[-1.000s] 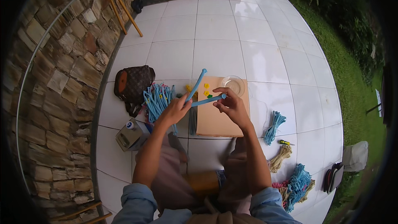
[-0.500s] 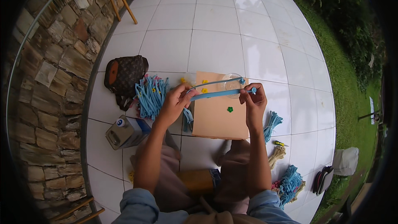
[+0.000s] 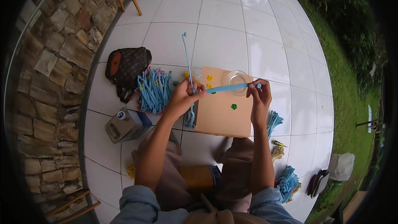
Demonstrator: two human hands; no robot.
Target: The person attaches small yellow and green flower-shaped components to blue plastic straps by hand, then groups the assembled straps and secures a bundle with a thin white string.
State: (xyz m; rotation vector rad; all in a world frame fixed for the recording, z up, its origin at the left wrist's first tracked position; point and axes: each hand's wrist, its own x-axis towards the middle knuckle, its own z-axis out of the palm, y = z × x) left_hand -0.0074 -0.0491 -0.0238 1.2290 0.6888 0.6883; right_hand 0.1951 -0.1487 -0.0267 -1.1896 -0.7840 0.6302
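Note:
A flat light-blue strap [image 3: 228, 87] is stretched level between my hands. My left hand [image 3: 181, 101] pinches its left end, while my right hand [image 3: 260, 101] grips the other end beside a small round blue knob. From my left fingers a thin blue strip [image 3: 188, 58] sticks up and away, with a little knob at its tip. Below the strap lies a tan cardboard board [image 3: 222, 122]. On it are small yellow flower pieces [image 3: 210, 78], a green flower piece [image 3: 234, 106] and, at its far right corner, a clear round dish [image 3: 244, 75], partly behind the strap.
Left of the board are a heap of blue strips [image 3: 153, 93], a brown backpack [image 3: 129, 67] and a metal can [image 3: 125, 126]. To the right lie a blue bundle [image 3: 275, 121], a beige bundle [image 3: 277, 153] and a blue pile [image 3: 287, 181]. A stone wall [image 3: 45, 99] bounds the left.
The thin blue strip has swung from lying across above the board to pointing up and away from my left hand. Both hands still hold the wide strap, and the view has shifted slightly.

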